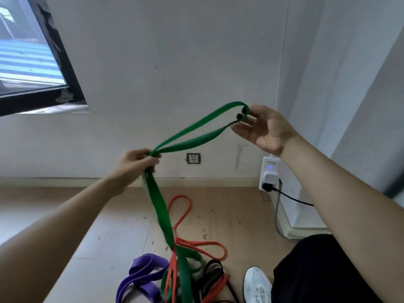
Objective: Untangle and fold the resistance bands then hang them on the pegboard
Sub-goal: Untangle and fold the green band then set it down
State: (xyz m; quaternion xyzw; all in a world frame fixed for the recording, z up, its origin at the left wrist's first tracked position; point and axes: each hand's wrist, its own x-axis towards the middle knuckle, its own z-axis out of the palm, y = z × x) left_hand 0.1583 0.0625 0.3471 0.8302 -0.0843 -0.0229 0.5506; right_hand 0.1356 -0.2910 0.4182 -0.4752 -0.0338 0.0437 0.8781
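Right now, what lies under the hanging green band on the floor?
Under the green band lie an orange band knotted around it, a purple band beside, and black bands. How they interlace beneath the pile is covered.

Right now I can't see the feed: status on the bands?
Left hand pinching green band mid-length; right hand holding its loop end. Lower end still snarled with red band on floor.

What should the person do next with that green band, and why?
Probably lift the green band higher to pull it free. The left hand pinches its middle, the right hand holds its end loop, but its lower part is still caught in the red band on the floor.
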